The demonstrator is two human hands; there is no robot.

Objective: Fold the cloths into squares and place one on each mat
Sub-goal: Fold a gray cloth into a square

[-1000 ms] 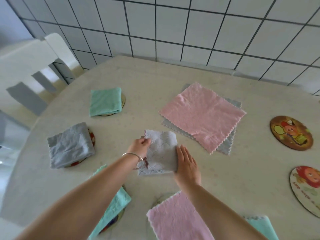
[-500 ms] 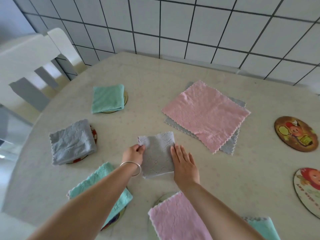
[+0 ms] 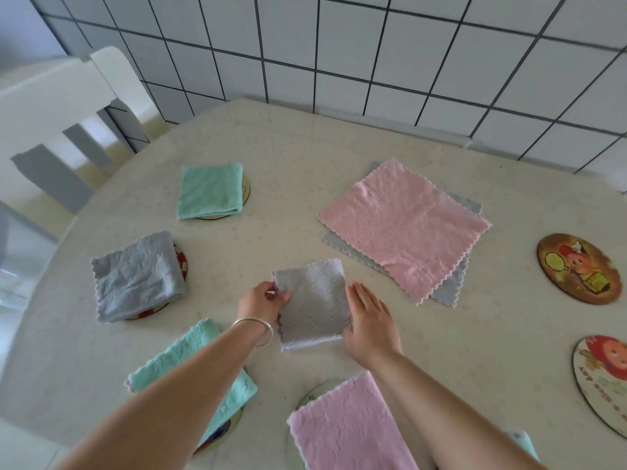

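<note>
Grey cloth (image 3: 312,305), already folded down to a small near-square, lies on the bare table (image 3: 475,334) in front of the person, between the two hands and on no mat. Left hand (image 3: 263,301) pinches its left edge with curled fingers; right hand (image 3: 368,320) lies with fingers straight along the right edge, though whether the thumb tucks under the fold I cannot tell. To finish well, I would square the scalloped edges so the layers sit flush, press the crease flat with the right palm, then lift from both sides together so the fold does not spring open. Two bare mats (image 3: 576,268) wait well apart to the right, the likely place for it. Behind lie an unfolded pink cloth (image 3: 403,228) on another grey one, still to do; folded cloths (image 3: 210,191) already cover the mats on the left and near side.
</note>
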